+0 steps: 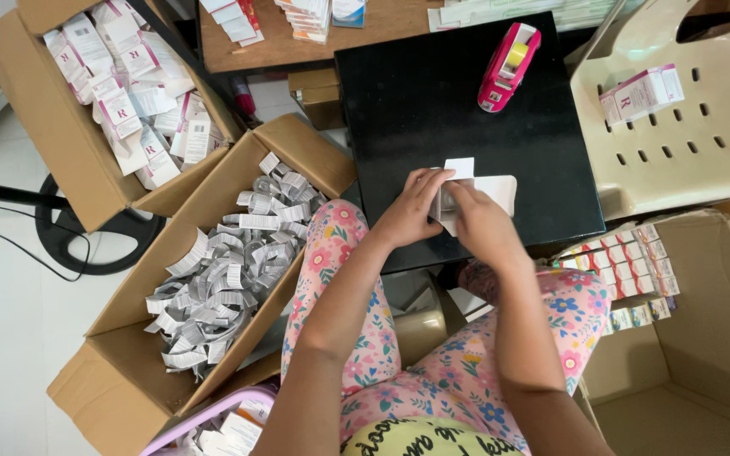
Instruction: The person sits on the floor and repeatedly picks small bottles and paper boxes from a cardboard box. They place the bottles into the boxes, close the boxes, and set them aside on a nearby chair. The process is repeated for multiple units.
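Both hands grip one small white carton at the black bench's near edge: left hand (411, 211), right hand (482, 221), carton (466, 190). Best to crease flaps squarely, fingertips on folds.

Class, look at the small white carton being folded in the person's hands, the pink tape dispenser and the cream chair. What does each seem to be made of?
Small white carton: thin matte card, judging by its flat flaps and crisp fold lines.
Pink tape dispenser: glossy moulded plastic, showing highlights and rounded edges.
Cream chair: probably moulded plastic, one smooth piece with punched slots.
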